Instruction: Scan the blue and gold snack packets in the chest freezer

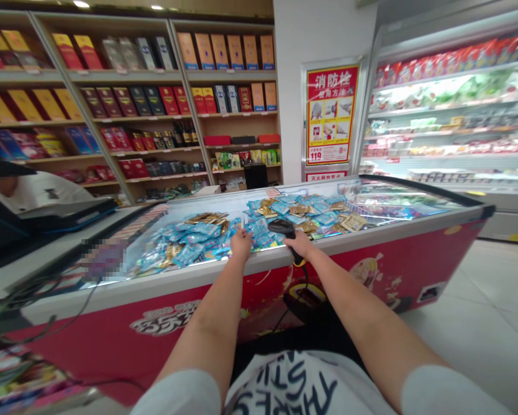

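My right hand (301, 244) is wrapped around the handle of a black barcode scanner (281, 227). The scanner's head points left over the freezer's front edge, and its cord hangs down from the grip. My left hand (241, 244) is closed just left of it, fingers pinched near a thin pale upright strip. What sits between those fingers is too small to make out. Beyond both hands, many blue packets (198, 233) and gold packets (302, 210) lie heaped in a chest freezer (328, 258) with a red front.
At the left a person in a white shirt (53, 187) is behind a counter (68, 245) with a dark device. Loose cables (38, 297) trail over the freezer's left corner. Shelves of boxes (224, 74) line the back, and a lit refrigerated display (449, 115) stands at the right.
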`<state>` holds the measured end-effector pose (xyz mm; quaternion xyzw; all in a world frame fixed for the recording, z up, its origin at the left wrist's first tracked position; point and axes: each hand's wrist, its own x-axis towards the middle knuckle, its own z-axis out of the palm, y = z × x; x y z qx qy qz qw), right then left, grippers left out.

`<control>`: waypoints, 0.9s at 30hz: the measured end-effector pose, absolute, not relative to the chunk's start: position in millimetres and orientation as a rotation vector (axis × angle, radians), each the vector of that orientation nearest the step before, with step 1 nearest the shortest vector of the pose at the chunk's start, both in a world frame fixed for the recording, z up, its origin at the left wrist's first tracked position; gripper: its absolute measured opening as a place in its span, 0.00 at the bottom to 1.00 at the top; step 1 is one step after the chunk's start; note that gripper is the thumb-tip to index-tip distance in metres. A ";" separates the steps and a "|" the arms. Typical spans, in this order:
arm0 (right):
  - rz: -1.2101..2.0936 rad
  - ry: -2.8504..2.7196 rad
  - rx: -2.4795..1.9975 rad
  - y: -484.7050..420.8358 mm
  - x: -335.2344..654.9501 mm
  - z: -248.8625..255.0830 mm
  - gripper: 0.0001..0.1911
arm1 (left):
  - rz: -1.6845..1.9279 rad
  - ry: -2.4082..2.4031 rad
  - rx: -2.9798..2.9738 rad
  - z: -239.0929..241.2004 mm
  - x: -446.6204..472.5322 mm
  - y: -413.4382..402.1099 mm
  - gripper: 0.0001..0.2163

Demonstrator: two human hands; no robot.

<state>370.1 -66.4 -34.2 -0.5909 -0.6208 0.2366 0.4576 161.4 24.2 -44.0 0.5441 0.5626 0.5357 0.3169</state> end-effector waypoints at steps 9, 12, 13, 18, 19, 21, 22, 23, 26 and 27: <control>0.617 -1.516 -1.398 -69.3 368.4 -34.5 0.06 | 1.409 1.433 1.461 -46.6 160.0 26.8 0.09; 0.613 -1.525 -1.396 -69.7 368.5 -34.2 0.06 | 1.401 1.446 1.460 -48.0 160.2 28.2 0.09; 0.611 -1.530 -1.399 -69.9 368.6 -33.8 0.06 | 1.401 1.448 1.455 -48.2 160.4 28.3 0.10; 0.618 -1.537 -1.414 -71.0 368.4 -31.3 0.06 | 1.402 1.466 1.465 -48.5 160.8 29.0 0.10; 0.614 -1.540 -1.421 -71.2 368.3 -30.9 0.07 | 1.392 1.476 1.481 -48.6 160.7 29.2 0.10; 0.592 -1.550 -1.435 -71.4 368.0 -30.1 0.07 | 1.367 1.498 1.518 -48.5 160.3 29.6 0.09; 0.579 -1.555 -1.440 -71.5 368.0 -29.9 0.08 | 1.354 1.509 1.533 -48.3 160.2 29.7 0.09; 0.568 -1.555 -1.441 -71.6 367.9 -29.7 0.08 | 1.343 1.518 1.542 -48.0 160.1 29.6 0.08; 0.573 -1.542 -1.429 -71.8 367.9 -30.1 0.07 | 1.328 1.531 1.547 -46.3 160.1 28.0 0.08; 0.580 -1.538 -1.421 -71.8 367.9 -30.5 0.07 | 1.326 1.535 1.544 -45.4 160.2 26.9 0.09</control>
